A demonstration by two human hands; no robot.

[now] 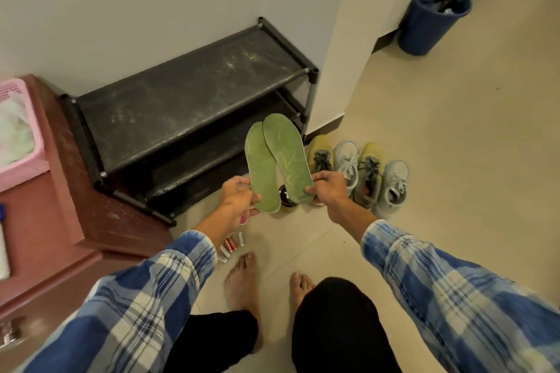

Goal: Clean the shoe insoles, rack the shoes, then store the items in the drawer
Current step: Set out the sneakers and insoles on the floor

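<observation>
Two green insoles are held up side by side over the floor, toes pointing away from me. My left hand [238, 198] grips the heel of the left insole [261, 169]. My right hand [328, 188] pinches the heel of the right insole [286, 156], which overlaps the left one at the toe. Behind them stands a dusty black shoe rack [169, 106] with nothing on its top shelf. Two yellow shoes [321, 150] and two grey-white shoes [394, 185] stand in a row on the tiles, right of the rack.
A small black tin [286, 198] sits on the floor under the insoles. Small tubes [231, 244] lie near my bare feet. A reddish wooden cabinet [75, 221] at left carries a pink basket [18, 142]. A blue bin [433, 18] stands far right by the wall.
</observation>
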